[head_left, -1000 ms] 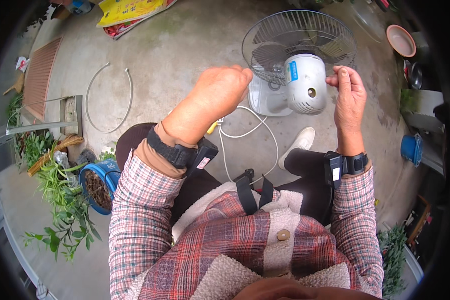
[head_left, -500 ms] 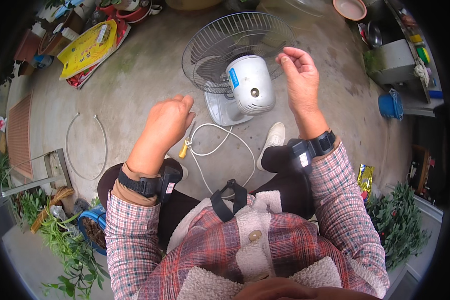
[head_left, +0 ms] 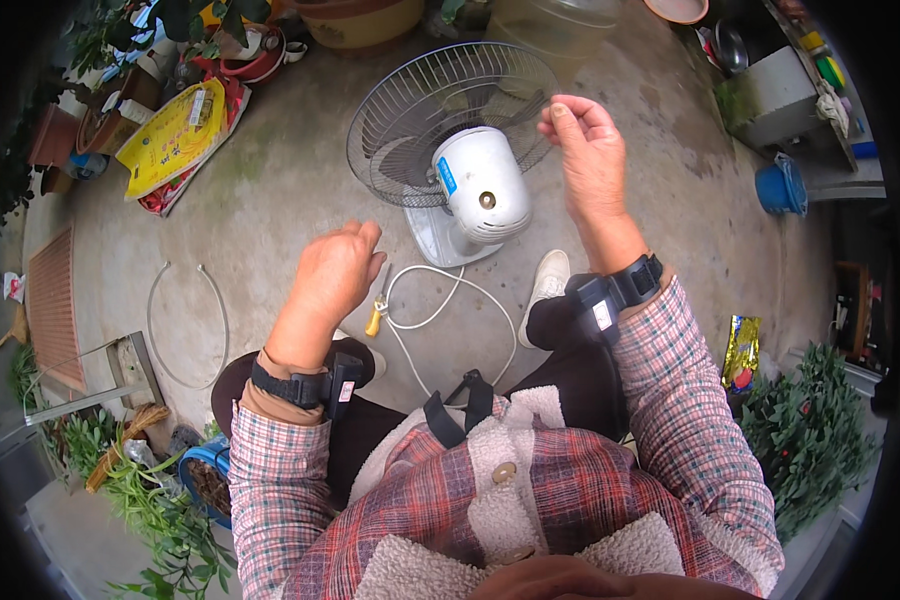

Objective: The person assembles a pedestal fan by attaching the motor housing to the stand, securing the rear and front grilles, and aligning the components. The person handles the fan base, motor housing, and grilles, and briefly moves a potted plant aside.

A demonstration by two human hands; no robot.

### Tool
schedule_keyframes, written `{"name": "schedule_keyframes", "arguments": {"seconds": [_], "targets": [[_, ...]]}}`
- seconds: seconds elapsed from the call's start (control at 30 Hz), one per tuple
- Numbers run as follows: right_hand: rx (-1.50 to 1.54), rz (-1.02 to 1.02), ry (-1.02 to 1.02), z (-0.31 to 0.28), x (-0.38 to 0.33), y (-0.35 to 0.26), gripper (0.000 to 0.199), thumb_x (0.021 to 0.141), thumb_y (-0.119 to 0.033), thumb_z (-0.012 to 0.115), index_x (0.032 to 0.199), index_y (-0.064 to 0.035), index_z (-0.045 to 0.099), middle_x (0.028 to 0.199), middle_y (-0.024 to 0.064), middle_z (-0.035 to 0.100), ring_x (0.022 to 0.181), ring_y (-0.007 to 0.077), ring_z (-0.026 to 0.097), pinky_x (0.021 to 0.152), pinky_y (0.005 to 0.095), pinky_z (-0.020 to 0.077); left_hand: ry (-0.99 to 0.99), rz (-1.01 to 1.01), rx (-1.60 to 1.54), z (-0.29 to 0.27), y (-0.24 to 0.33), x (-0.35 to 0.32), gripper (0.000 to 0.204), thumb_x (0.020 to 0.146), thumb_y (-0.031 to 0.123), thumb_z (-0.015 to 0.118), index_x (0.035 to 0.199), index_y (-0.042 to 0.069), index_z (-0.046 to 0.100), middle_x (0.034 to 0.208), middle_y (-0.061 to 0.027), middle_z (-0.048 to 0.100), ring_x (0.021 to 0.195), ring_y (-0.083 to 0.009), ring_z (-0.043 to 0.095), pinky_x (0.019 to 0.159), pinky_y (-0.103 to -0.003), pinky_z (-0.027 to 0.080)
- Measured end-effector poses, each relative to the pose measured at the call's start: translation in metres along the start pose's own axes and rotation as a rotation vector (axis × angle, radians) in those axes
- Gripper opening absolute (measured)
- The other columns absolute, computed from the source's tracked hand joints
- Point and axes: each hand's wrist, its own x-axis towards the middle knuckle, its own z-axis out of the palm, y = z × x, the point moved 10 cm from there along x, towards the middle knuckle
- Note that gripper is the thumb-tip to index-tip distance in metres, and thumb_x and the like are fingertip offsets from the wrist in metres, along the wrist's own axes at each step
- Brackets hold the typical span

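Note:
A white electric fan [head_left: 482, 185] stands on the concrete floor before me, seen from behind. Its dark wire cage [head_left: 390, 120] leans toward the far left, and a screw hole or knob shows on the motor housing. At the cage's right rim is my right hand [head_left: 595, 160], raised, with thumb and fingers pinched together; whether they hold anything is hidden. My left hand [head_left: 335, 270] hovers left of the fan's base [head_left: 450, 240], its fingers curled in and their contents out of sight. Just right of it on the floor lies a yellow-handled screwdriver [head_left: 374, 318], beside the white power cord [head_left: 475, 288].
A bent grey hose [head_left: 224, 340] lies to the left. Beyond it are a yellow sack [head_left: 175, 140] and flowerpots. At right stand a blue bucket [head_left: 778, 188], a grey stone sink [head_left: 765, 103] and a leafy plant [head_left: 805, 435]. A gold packet [head_left: 741, 350] rests near my right elbow.
My view has turned slightly, so the fan and the floor things at left sit lower. Both hands keep almost the same closed pose, the right one still by the cage rim.

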Motion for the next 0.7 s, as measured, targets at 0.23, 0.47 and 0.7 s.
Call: {"name": "schedule_keyframes", "arguments": {"seconds": [0.23, 0.47, 0.7], "targets": [[0.036, -0.008, 0.005, -0.003, 0.002, -0.001, 0.02, 0.092, -0.018, 0.063, 0.103, -0.0013, 0.061, 0.089, 0.0044, 0.066, 0.08, 0.012, 0.061, 0.074, 0.0247, 0.0485, -0.005, 0.018, 0.01, 0.008, 0.0, 0.001, 0.023, 0.08, 0.018, 0.068, 0.099, 0.007, 0.059, 0.088, -0.0135, 0.063, 0.081, -0.0341, 0.063, 0.069, -0.043, 0.051], [0.112, 0.019, 0.038, -0.008, 0.004, -0.02, 0.025, 0.091, -0.027, 0.066, 0.091, -0.0017, 0.063, 0.077, 0.0044, 0.064, 0.072, 0.011, 0.06, 0.067, 0.0234, 0.047, 0.016, 0.018, -0.04, 0.013, -0.006, 0.003, 0.025, 0.082, 0.018, 0.067, 0.103, 0.006, 0.06, 0.096, -0.0153, 0.065, 0.085, -0.0338, 0.064, 0.072, -0.042, 0.051], [0.726, -0.025, 0.329, -0.193, -0.011, -0.089, 0.02, 0.094, -0.025, 0.054, 0.092, -0.006, 0.062, 0.087, 0.0092, 0.065, 0.085, 0.0256, 0.062, 0.081, 0.0358, 0.0483, -0.062, -0.025, -0.055, 0.023, -0.001, 0.011, 0.024, 0.082, 0.017, 0.067, 0.103, 0.007, 0.061, 0.097, -0.0162, 0.067, 0.083, -0.0351, 0.064, 0.07, -0.043, 0.051]]}}
